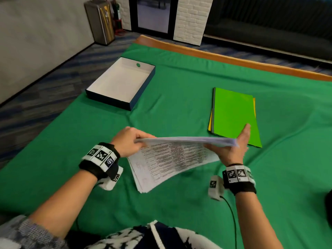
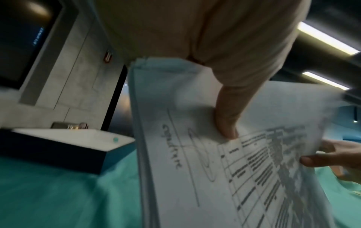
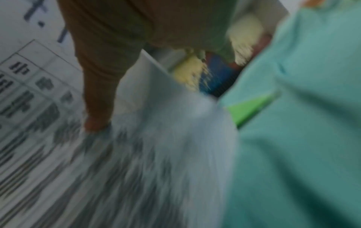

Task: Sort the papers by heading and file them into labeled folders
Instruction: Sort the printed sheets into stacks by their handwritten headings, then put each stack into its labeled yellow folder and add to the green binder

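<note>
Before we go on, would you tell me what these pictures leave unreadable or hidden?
- Paper stack headings: print too small in head view, smeared by motion blur in right wrist view.
- Folders: labels not visible; lower ones covered by the green one.
- Right hand fingers: behind the sheets.

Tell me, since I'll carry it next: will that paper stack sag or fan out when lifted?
Probably floppy: the paper stack already bows between the left hand and right hand. Its loose edges look fanned, so sheets may slip apart. Supporting both ends seems wise.
</note>
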Demonstrator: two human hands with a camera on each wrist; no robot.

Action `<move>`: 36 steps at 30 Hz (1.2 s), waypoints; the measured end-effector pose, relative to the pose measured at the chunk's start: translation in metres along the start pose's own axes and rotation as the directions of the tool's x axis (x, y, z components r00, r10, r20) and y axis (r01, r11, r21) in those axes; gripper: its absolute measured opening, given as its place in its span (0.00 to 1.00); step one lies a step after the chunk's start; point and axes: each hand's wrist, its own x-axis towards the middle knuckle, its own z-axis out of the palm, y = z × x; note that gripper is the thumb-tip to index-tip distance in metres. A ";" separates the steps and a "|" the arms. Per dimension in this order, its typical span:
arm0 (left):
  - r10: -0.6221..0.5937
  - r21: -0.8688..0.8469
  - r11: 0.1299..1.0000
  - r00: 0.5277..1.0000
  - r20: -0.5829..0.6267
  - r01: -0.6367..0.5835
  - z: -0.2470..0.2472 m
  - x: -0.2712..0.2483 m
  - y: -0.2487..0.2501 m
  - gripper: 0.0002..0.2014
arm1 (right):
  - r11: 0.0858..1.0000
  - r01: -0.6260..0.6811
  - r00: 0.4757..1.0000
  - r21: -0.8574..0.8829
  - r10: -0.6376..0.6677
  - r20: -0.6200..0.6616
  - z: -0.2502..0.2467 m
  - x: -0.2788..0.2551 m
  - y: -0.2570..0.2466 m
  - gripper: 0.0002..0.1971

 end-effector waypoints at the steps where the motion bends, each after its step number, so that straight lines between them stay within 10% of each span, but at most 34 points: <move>1: 0.017 0.000 1.000 1.000 -0.021 -0.017 -0.005 0.001 0.004 0.16 | 0.992 0.036 0.994 0.121 -0.048 0.097 -0.004 0.002 -0.005 0.66; 7: -0.107 -0.399 0.917 0.962 -0.250 -0.002 -0.022 0.013 -0.004 0.17 | 0.870 -0.052 0.960 0.490 -0.092 0.265 -0.003 -0.016 -0.002 0.07; 10: -0.226 -0.660 0.750 0.925 -0.304 -0.034 -0.023 0.011 -0.018 0.25 | 0.776 -0.102 0.963 0.623 -0.080 0.258 -0.001 -0.025 0.006 0.09; 13: -0.287 -0.784 0.620 0.941 -0.179 0.040 -0.009 0.005 -0.029 0.37 | 0.733 -0.122 0.966 0.669 -0.069 0.251 0.004 -0.033 0.011 0.31; 20: -0.285 -0.625 0.770 0.945 -0.159 0.127 0.022 0.000 -0.037 0.20 | 0.856 -0.123 0.947 0.502 -0.050 0.316 0.015 -0.039 0.020 0.21; 27: -0.364 -0.556 0.819 0.876 -0.315 0.140 0.026 0.012 -0.017 0.12 | 0.924 -0.326 0.919 0.200 0.260 0.296 0.045 -0.028 0.049 0.25; 32: -0.425 -0.681 0.728 0.830 -0.360 0.077 0.031 0.022 0.011 0.13 | 0.806 -0.535 0.827 0.252 0.440 0.349 0.061 -0.021 0.045 0.55; 36: -0.410 -0.704 0.707 0.852 -0.326 0.071 0.047 0.024 0.022 0.11 | 0.629 -0.663 0.697 0.406 0.322 0.640 0.070 -0.030 0.019 0.30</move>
